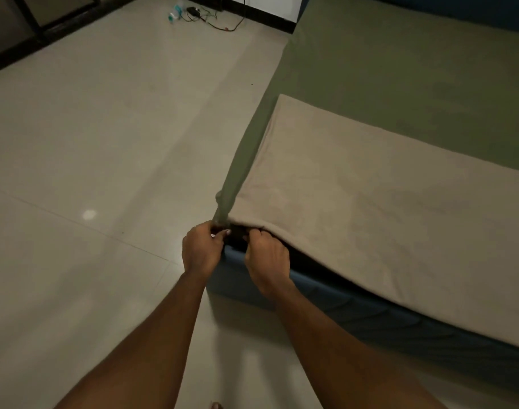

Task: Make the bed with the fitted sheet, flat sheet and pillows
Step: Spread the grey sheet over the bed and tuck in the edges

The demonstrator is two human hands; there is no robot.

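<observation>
A green fitted sheet [400, 78] covers the mattress on the right. A beige flat sheet [385, 219] lies over its near part and hangs down the near side. At the bed's near left corner my left hand [200, 249] grips the bunched green corner of the fitted sheet. My right hand [267, 258] sits close beside it with fingers curled under the edge of the beige flat sheet, at the dark gap above the blue bed base [355, 317]. No pillow is in view.
Pale tiled floor [104, 143] stretches to the left of the bed. A bottle [174, 13] and a tangle of cables [220, 20] lie on the floor at the far wall. A dark framed door runs along the top left.
</observation>
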